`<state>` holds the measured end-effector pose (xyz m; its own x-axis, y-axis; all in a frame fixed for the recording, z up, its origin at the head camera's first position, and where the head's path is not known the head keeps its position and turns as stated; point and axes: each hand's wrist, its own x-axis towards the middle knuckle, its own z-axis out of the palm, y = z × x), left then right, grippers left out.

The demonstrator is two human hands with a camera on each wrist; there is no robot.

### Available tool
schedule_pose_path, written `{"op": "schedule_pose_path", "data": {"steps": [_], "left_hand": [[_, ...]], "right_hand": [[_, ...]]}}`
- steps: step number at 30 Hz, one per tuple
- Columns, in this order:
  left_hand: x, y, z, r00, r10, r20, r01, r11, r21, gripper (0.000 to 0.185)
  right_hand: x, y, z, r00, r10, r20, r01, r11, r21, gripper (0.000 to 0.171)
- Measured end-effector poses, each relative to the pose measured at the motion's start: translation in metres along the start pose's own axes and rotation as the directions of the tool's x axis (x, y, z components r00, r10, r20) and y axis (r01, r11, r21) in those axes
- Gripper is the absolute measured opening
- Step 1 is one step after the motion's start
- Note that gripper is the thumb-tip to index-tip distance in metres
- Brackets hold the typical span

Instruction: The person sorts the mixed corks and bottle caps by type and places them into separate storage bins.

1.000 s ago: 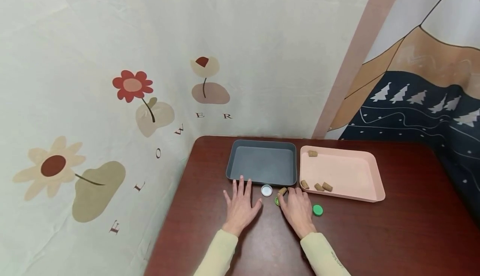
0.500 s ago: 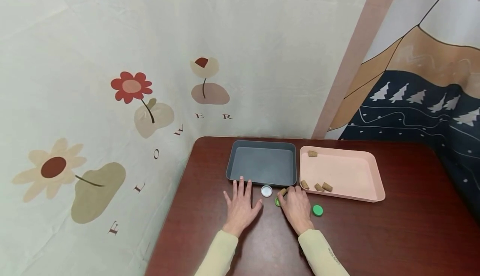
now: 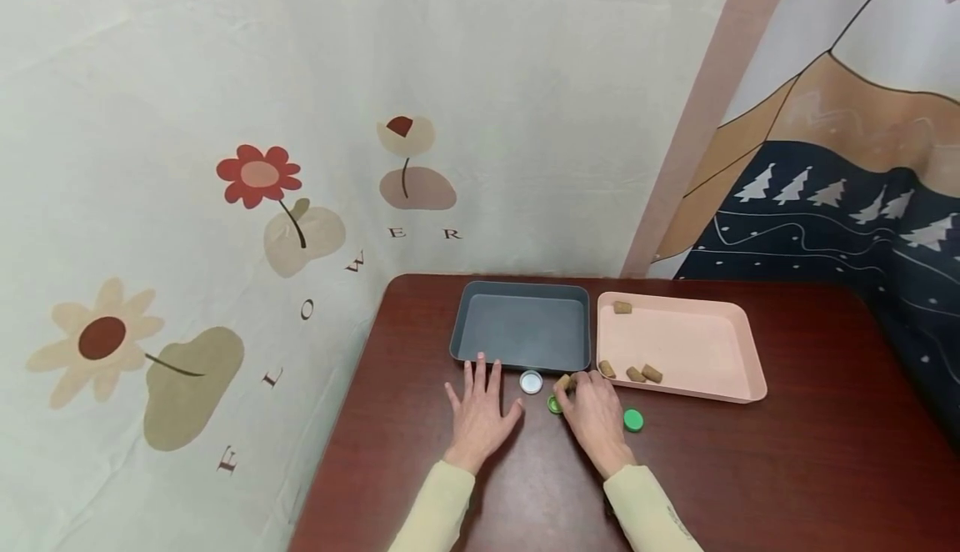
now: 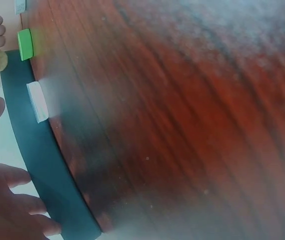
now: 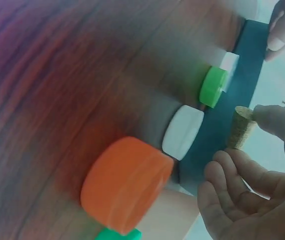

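Note:
My right hand (image 3: 596,423) pinches a cork (image 5: 241,127) between thumb and fingertips, just in front of the dark grey tray (image 3: 522,365). In the head view that cork shows only partly beside the thumb. A light green bottle cap (image 5: 213,87) lies close by the thumb. Below the hand, the right wrist view shows a white cap (image 5: 183,132) and an orange cap (image 5: 125,182), both hidden from the head view. My left hand (image 3: 480,420) has its fingers spread, fingertips at the dark tray's front edge, and holds nothing. Between the hands lies a white cap (image 3: 531,382).
A pink tray (image 3: 682,343) stands right of the dark tray, with several corks (image 3: 652,373) inside. A darker green cap (image 3: 633,420) lies right of my right hand on the brown table (image 3: 795,469). A printed cloth (image 3: 525,118) hangs behind the table.
The head view has shifted slightly. Both hands stay almost in place, the right still pinching the cork.

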<state>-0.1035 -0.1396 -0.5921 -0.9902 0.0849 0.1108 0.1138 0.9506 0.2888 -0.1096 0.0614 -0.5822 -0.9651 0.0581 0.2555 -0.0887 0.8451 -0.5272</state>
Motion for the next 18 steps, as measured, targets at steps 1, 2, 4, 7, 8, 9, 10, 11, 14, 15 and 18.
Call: {"op": "schedule_pose_path", "data": {"steps": [1, 2, 4, 7, 8, 9, 10, 11, 14, 15, 18], "left_hand": [[0.000, 0.000, -0.001, 1.000, -0.002, 0.000, 0.002, 1.000, -0.003, 0.078], [0.000, 0.001, -0.001, 1.000, -0.002, -0.003, 0.002, 1.000, -0.005, 0.078], [0.000, 0.001, -0.001, 1.000, -0.006, -0.002, 0.006, 1.000, -0.006, 0.077], [0.000, 0.000, -0.002, 1.000, -0.012, 0.001, 0.012, 1.000, -0.008, 0.077], [0.000, 0.000, -0.002, 1.000, -0.013, 0.002, 0.013, 1.000, -0.006, 0.077], [0.000, 0.000, -0.003, 1.000, -0.014, 0.003, 0.014, 1.000, -0.003, 0.077], [-0.001, 0.000, -0.003, 1.000, -0.015, 0.004, 0.015, 1.000, 0.000, 0.077], [-0.001, 0.000, -0.004, 1.000, -0.015, 0.004, 0.015, 1.000, 0.002, 0.077], [-0.001, 0.001, -0.004, 1.000, -0.013, 0.000, 0.013, 1.000, 0.008, 0.077], [-0.001, 0.001, -0.004, 1.000, -0.012, 0.000, 0.012, 1.000, 0.008, 0.077], [-0.001, 0.001, -0.004, 1.000, -0.008, -0.005, 0.008, 1.000, 0.000, 0.076]], "right_hand": [[0.000, 0.000, -0.002, 1.000, -0.003, -0.002, 0.003, 1.000, 0.008, 0.027], [-0.001, 0.000, -0.004, 1.000, -0.005, -0.005, 0.006, 1.000, 0.018, 0.027], [-0.002, 0.000, -0.007, 1.000, -0.006, -0.007, 0.006, 0.999, 0.037, 0.029], [-0.002, 0.000, -0.013, 1.000, -0.007, -0.009, 0.007, 0.998, 0.065, 0.031], [-0.003, 0.000, -0.015, 1.000, -0.007, -0.010, 0.008, 0.997, 0.073, 0.032], [-0.003, 0.001, -0.017, 1.000, -0.009, -0.014, 0.010, 0.997, 0.079, 0.034], [-0.003, 0.001, -0.019, 1.000, -0.012, -0.017, 0.014, 0.996, 0.084, 0.034], [-0.003, 0.001, -0.021, 1.000, -0.018, -0.023, 0.020, 0.996, 0.086, 0.035], [-0.003, 0.004, -0.026, 0.999, -0.032, -0.038, 0.035, 0.995, 0.090, 0.036], [-0.003, 0.004, -0.028, 0.998, -0.038, -0.043, 0.042, 0.995, 0.087, 0.036], [-0.003, 0.007, -0.033, 0.997, -0.054, -0.059, 0.059, 0.995, 0.085, 0.035]]}}
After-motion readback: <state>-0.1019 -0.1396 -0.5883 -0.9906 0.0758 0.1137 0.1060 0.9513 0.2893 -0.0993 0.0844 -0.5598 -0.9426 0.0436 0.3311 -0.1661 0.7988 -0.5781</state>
